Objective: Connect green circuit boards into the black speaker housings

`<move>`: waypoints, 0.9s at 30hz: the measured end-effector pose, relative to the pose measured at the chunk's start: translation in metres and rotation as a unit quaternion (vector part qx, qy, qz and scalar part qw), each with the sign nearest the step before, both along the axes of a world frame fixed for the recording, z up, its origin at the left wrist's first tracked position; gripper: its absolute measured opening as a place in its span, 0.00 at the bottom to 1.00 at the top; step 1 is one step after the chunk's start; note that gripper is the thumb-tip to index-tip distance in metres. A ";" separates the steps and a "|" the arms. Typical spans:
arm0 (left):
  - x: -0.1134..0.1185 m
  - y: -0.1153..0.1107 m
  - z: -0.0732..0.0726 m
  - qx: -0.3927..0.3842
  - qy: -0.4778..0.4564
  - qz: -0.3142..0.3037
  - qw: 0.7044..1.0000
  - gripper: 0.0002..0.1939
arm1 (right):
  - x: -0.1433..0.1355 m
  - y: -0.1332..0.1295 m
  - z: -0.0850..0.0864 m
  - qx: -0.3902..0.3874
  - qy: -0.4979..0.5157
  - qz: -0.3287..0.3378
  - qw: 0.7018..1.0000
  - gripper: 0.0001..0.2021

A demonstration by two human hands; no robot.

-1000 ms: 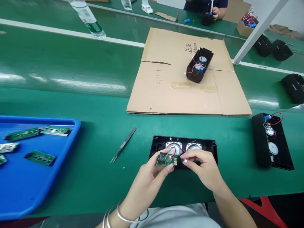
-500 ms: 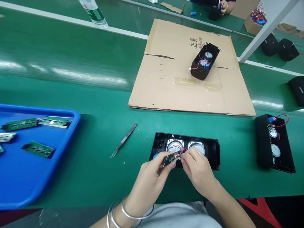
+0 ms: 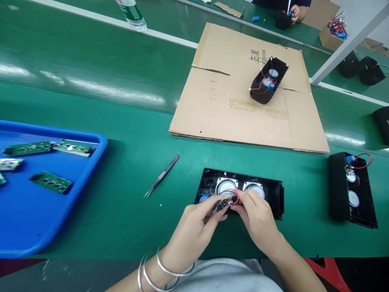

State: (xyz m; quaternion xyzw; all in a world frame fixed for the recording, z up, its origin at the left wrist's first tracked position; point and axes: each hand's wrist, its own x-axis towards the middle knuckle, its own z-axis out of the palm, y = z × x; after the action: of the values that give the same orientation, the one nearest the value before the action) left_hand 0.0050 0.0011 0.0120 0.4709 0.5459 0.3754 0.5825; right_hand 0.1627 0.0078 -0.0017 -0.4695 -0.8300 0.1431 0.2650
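Observation:
Between the thumb and fingers of my left hand point(image 3: 199, 221) is a small circuit board point(image 3: 223, 204), tilted on edge. My right hand point(image 3: 257, 215) is closed at the board's right end, pinching by a red wire point(image 3: 235, 194); the fingers partly hide what they grip, perhaps the wire's plug. Both hands are over the near edge of a black speaker housing point(image 3: 273, 198), lying open side up. Two round speaker drivers point(image 3: 226, 186) and a blue battery point(image 3: 204, 198) show inside it. Tweezers point(image 3: 162, 174) lie on the table to the left of the housing.
A blue tray point(image 3: 101, 144) with several green circuit boards stands at left. Behind is a flat cardboard sheet point(image 3: 200, 113) bearing another speaker housing point(image 3: 264, 91). A third housing point(image 3: 338, 190) stands at right. A bottle point(image 3: 132, 16) and a co-worker's hand point(image 3: 294, 14) are at the back.
The board has turned more edge-on in my left hand. My right fingers have closed in nearer to it. The whole view has shifted slightly.

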 end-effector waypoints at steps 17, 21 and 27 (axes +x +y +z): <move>-0.010 -0.007 0.008 -0.052 0.035 0.003 0.998 0.07 | -0.002 0.026 0.013 -0.216 -0.241 -0.086 0.942 0.10; -0.009 -0.009 0.004 -0.047 0.036 0.013 0.998 0.08 | -0.008 0.027 0.006 -0.232 -0.188 -0.111 0.948 0.09; -0.003 -0.007 0.011 -0.051 0.053 0.019 0.997 0.06 | 0.023 0.014 0.005 -0.193 0.184 -0.069 0.961 0.06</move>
State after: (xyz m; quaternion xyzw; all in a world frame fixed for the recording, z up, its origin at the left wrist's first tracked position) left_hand 0.0017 -0.0057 0.0233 0.4498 0.6032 0.3323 0.5687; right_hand 0.1853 0.0218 0.0037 -0.5331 -0.6893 0.3660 0.3266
